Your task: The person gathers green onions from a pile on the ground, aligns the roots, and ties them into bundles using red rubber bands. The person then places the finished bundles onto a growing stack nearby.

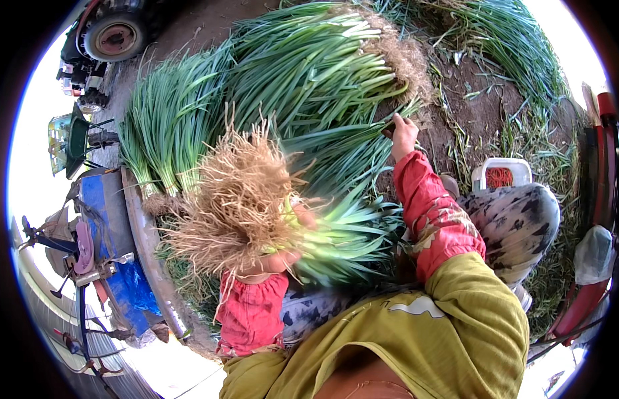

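Observation:
A thick bunch of green leafy stalks with long tan roots [244,199], like leeks or garlic greens, is gripped in my left hand [284,249]; its roots point up and left, its leaves [354,239] to the right. My right hand [403,133] reaches forward with thumb and fingers pinched on a few stalks at the root end of a loose layer of greens [339,149]. Beyond it lies a large heap of the same plants [309,70], roots to the right. Upright bunches [170,119] stand or lean at the left, their roots at the bottom.
Near my right knee is a white plastic container [523,172] holding red ties [499,177]. More greens [514,45] are piled at the upper right, with leaf scraps over the soil. A blue-covered cart [97,199] borders the left side; a wheeled vehicle [115,40] stands at the upper left.

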Demonstrator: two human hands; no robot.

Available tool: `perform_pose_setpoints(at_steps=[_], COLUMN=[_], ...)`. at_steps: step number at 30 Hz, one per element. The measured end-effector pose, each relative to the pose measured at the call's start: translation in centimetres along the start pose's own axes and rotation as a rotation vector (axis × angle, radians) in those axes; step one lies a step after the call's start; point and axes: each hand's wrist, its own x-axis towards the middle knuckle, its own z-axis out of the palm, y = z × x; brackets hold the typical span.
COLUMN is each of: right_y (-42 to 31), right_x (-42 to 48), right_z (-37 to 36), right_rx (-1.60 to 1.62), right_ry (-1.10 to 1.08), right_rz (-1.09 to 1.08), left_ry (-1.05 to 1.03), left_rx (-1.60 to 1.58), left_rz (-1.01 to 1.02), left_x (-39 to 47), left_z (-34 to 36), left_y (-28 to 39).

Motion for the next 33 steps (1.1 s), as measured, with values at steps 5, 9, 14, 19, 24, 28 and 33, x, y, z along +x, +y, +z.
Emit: perform_pose_setpoints(at_steps=[5, 9, 14, 19, 24, 28, 33], right_y=[4.2, 4.8, 5.9, 5.2, 2.5, -3.5, -3.1], right_x=[3.3, 2.6, 5.4, 5.3, 2.9, 0.7, 4.3], right_z=[-7.7, -8.1, -5.7, -1.4, 1.2, 7.6, 10.8], right_rx=[-0.671, -1.242, -0.545, -0.329, 0.178, 0.238, -0.006], right_ry=[0.192, 0.516, 0.19, 0.281, 0.229, 0.075, 0.101], right_rz=[0.006, 0.082, 0.127, 0.35, -0.034, -0.1, 0.145], left_ry=[0.025, 0.042, 0.018, 0.08, 0.018, 0.078, 0.1], left_rx=[-0.079, -0.104, -0.337, -0.19, -0.074, -0.098, -0.059], left_rz=[0.064, -0.067, -0.142, -0.026, 0.078, -0.01, -0.021], left_x=[0.5, -0.3, -0.1, 0.6, 2.5, 2.5, 2.8], left_z=[-0.2, -0.3, -0.9, -1.8, -2.3, -0.5, 0.3], left_y=[-0.5, -0.3, -0.6, -2.4, -2.9, -2.4, -1.6])
